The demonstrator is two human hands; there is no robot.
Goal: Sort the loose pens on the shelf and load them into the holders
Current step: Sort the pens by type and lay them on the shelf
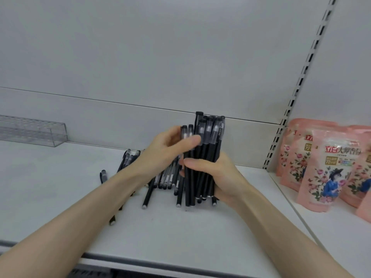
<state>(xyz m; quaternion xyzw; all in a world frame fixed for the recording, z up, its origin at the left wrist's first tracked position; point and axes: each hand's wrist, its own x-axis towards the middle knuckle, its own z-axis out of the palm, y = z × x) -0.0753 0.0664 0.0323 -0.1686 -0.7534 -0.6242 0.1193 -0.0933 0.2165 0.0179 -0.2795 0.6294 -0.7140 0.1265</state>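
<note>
My right hand [218, 177] grips an upright bundle of black pens [208, 149], caps up, just above the white shelf [60, 187]. My left hand [166, 147] pinches two more black pens [187, 141] near their clear caps, pressed against the left side of the bundle. Several loose black pens [164, 179] lie on the shelf behind and below my hands, partly hidden by my left forearm. A clear plastic pen holder [34, 131] stands at the far left against the back panel, apart from both hands.
Pink floral pouches [325, 169] stand in a row on the neighbouring shelf section to the right. A slotted upright rail [297, 93] divides the two sections. The shelf's front edge [140, 263] runs below my forearms.
</note>
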